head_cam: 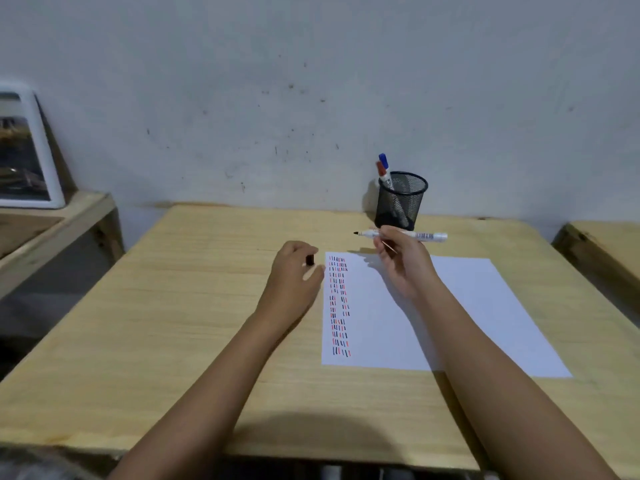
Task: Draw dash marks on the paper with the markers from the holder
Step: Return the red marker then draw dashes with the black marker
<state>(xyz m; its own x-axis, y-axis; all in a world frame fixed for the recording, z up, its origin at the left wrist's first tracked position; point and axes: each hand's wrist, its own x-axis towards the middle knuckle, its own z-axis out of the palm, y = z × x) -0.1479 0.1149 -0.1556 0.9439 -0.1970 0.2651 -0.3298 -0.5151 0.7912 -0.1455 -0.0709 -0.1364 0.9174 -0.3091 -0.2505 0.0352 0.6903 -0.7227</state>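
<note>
Head view, frame centre: our right hand (403, 263) pinches uncapped marker (401, 234), left hand (298, 268) clutches cap (310, 260); exposed tip risks smearing paper (450, 313).

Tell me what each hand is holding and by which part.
The right hand holds the uncapped black marker by the middle of its barrel, tip pointing left. The left hand pinches the marker's black cap between its fingertips.

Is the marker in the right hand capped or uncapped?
Uncapped. The marker in the right hand shows its bare black tip, and the left hand holds a black cap.
</note>
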